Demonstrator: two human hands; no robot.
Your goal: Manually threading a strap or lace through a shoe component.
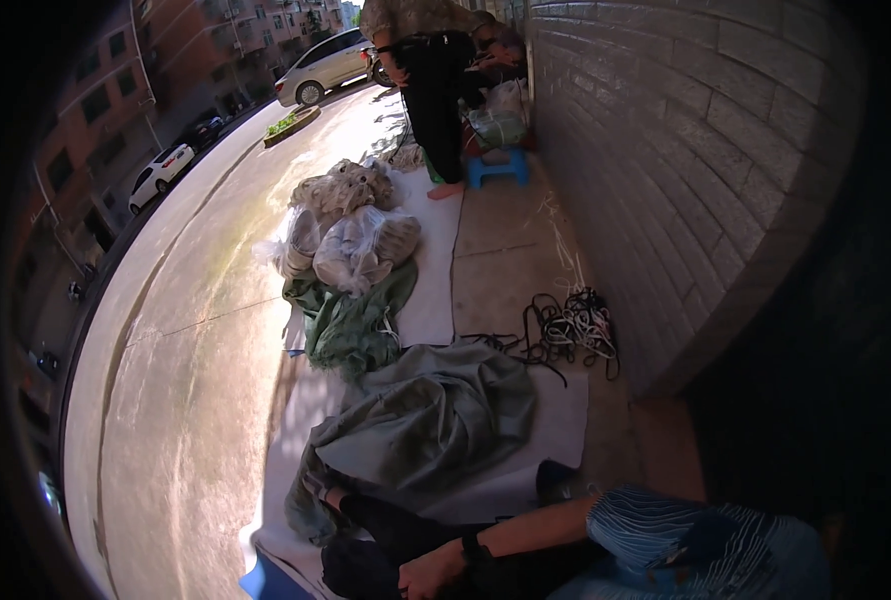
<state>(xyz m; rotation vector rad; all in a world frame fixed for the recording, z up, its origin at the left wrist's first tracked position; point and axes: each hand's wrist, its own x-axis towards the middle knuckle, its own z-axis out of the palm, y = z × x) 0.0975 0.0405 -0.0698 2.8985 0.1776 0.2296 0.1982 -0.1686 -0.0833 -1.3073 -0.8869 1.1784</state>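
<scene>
My right hand (433, 571), with a dark band at its wrist, lies low in the view beside a black-clad knee (353, 568). Its forearm comes from a blue patterned sleeve at the lower right. The fingers point down toward the picture's lower edge and are partly hidden, so their grip is unclear; nothing held shows. My left hand is out of view. Just beyond the legs, a large grey-green cloth (435, 410) is heaped in folds on a pale ground sheet (555, 415), with a foot (323, 488) near its edge.
Clear plastic bags (365, 245) and a green net sack (350, 320) lie farther along. Black and white cords (575, 325) tangle by the brick wall (685, 170). A person in black trousers (435, 100) stands near a blue stool (497, 168); someone sits behind. Cars are parked left.
</scene>
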